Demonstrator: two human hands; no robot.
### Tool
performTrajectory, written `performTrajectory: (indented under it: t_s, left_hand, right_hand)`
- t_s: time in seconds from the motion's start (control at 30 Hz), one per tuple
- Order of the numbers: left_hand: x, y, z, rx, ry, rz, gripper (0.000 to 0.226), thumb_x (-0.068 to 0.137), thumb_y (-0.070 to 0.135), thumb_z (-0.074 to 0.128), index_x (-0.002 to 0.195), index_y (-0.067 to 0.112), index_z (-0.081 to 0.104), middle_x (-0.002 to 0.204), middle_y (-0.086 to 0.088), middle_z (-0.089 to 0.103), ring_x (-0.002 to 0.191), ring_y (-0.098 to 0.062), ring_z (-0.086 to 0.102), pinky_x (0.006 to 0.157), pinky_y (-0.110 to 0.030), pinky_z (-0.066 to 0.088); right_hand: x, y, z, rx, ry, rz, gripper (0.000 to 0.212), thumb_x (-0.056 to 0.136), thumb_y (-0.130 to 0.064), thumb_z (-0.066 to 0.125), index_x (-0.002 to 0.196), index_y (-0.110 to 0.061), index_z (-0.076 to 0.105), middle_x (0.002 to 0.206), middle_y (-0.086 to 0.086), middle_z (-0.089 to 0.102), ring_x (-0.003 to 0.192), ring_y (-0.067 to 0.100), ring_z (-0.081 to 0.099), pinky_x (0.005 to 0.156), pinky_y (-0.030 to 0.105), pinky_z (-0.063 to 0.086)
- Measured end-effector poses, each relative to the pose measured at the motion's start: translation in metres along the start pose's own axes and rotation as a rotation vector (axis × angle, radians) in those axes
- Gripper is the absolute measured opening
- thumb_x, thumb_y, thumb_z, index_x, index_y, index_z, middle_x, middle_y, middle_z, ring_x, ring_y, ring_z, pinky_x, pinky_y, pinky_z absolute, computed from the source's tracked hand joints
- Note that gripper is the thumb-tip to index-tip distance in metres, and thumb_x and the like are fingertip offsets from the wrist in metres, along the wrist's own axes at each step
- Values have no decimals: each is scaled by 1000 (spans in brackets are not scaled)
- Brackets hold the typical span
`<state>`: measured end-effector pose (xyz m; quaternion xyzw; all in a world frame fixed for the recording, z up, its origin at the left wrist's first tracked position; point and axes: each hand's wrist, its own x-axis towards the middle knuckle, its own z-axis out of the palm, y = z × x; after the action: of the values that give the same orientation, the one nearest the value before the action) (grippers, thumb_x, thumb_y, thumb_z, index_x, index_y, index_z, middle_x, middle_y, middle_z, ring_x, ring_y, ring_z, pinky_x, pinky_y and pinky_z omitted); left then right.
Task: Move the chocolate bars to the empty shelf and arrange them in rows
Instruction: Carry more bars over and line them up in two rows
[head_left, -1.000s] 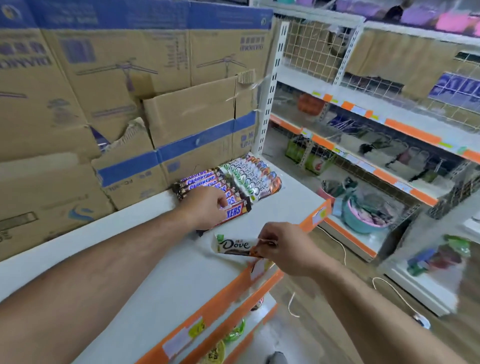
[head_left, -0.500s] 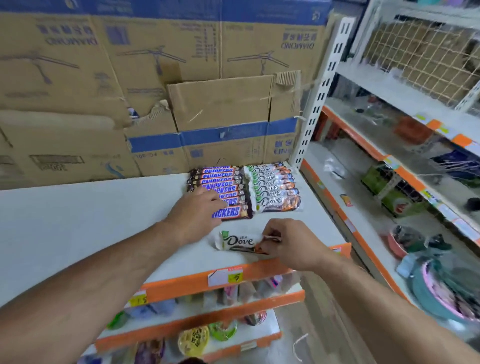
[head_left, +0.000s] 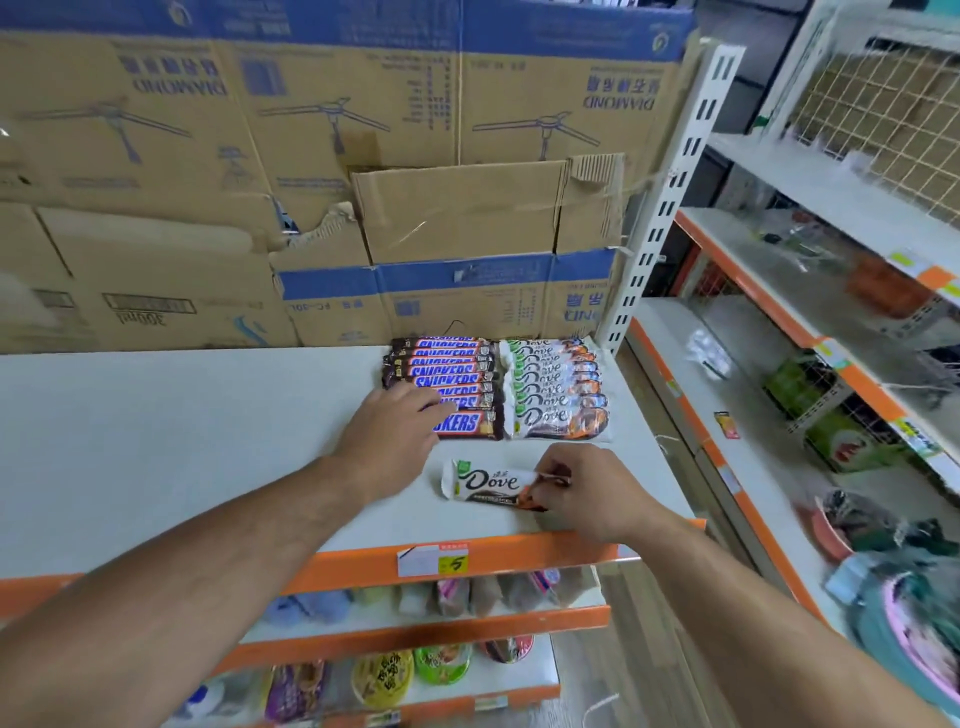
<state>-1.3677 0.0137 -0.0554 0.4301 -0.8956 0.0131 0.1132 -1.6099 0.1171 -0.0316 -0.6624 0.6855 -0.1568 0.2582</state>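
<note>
Stacked cardboard boxes (head_left: 311, 156) stand directly behind the Snickers row (head_left: 457, 364), the reference for every position given here. The white shelf (head_left: 156, 441) lies under the Snickers row and stretches far to its left. Neighbouring shelving (head_left: 779, 338) stands well to the right of the row, its goods too blurred to name. A slotted upright post (head_left: 670, 208) rises behind and to the right of the row. Lower shelves (head_left: 415, 623), below and in front of the row, hold snack packets and cups.

The Snickers row itself runs front to back, with bars overlapping and labels up. The Dove row (head_left: 556, 395) touches its right side and is laid the same way.

My left hand (head_left: 389, 436) reaches the row from the front left. Its fingers are extended and resting on the left ends of the nearest Snickers bars, gripping nothing.

My right hand (head_left: 587, 493) sits in front of the row and to its right. Thumb and fingers are pinched together on the right end of the loose Dove bar (head_left: 483, 483).

That bar lies flat on the shelf just in front of the Snickers row. It is apart from the row and roughly parallel to it, label up.

A price tag (head_left: 434, 560) sits on the orange edge strip (head_left: 519, 558), in front of the row.
</note>
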Motion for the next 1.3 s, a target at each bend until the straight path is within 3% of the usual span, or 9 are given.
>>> performTrajectory:
  t_s: [0.13, 0.2, 0.3, 0.47, 0.6, 0.77, 0.93, 1.07, 1.3]
  left_hand:
    - [-19, 10, -2, -102, 159, 73, 30, 87, 24, 55, 113, 17, 67, 112, 0, 65, 105, -24, 56, 90, -36, 43]
    - [-30, 13, 2, -206, 126, 171, 28, 85, 29, 54, 105, 16, 70, 104, 1, 66, 97, -22, 58, 86, -32, 47]
    - [-37, 15, 10, -282, 63, 235, 24, 83, 28, 66, 104, 17, 72, 106, 3, 67, 96, -21, 58, 88, -36, 48]
    - [-38, 14, 13, -311, 61, 191, 28, 81, 34, 69, 105, 21, 72, 113, 4, 66, 106, -20, 56, 93, -41, 46]
    - [-39, 14, 13, -315, 31, 145, 35, 82, 43, 62, 112, 27, 70, 124, 7, 63, 114, -18, 54, 98, -41, 44]
    - [-40, 13, 17, -304, 28, 136, 35, 82, 44, 61, 113, 30, 70, 122, 10, 63, 115, -16, 53, 98, -42, 43]
    - [-38, 14, 17, -298, 28, 131, 38, 83, 48, 54, 112, 30, 70, 122, 11, 63, 114, -16, 53, 98, -41, 43]
    - [-38, 14, 17, -302, 20, 129, 39, 83, 49, 54, 113, 30, 70, 123, 12, 62, 115, -16, 52, 99, -41, 42]
    - [-37, 15, 17, -292, 36, 133, 34, 81, 41, 63, 111, 29, 71, 123, 11, 63, 114, -17, 53, 98, -39, 42]
  right_hand:
    - [8, 15, -10, -11, 58, 64, 9, 82, -27, 68, 80, -30, 59, 79, -11, 63, 75, 12, 56, 61, 26, 39]
    - [12, 24, -16, -31, 97, 105, 5, 83, -26, 67, 84, -26, 61, 84, -4, 65, 79, 18, 58, 64, 29, 41]
    - [20, 32, -25, -34, 151, 132, 5, 84, -18, 62, 82, -23, 63, 83, 1, 67, 79, 25, 59, 64, 33, 45]
    - [27, 32, -24, -227, 293, 154, 22, 85, -26, 63, 106, -22, 66, 102, 4, 67, 94, 28, 59, 74, 38, 52]
    - [24, 24, -7, -487, 472, -28, 27, 80, -32, 65, 104, -20, 68, 105, 3, 64, 97, 32, 54, 72, 37, 43]
    - [26, 22, 8, -545, 353, -77, 34, 84, -43, 58, 111, -24, 64, 107, 3, 59, 101, 30, 50, 73, 37, 45]
    - [35, 20, 7, -503, 362, 4, 28, 86, -35, 54, 110, -22, 61, 106, 5, 57, 103, 29, 45, 69, 37, 46]
    - [44, 18, 7, -499, 350, 38, 25, 86, -32, 54, 110, -23, 58, 108, 5, 55, 107, 29, 43, 59, 32, 37]
    - [49, 17, 6, -482, 357, 57, 27, 85, -27, 52, 111, -22, 57, 107, 6, 55, 107, 29, 44, 58, 30, 34]
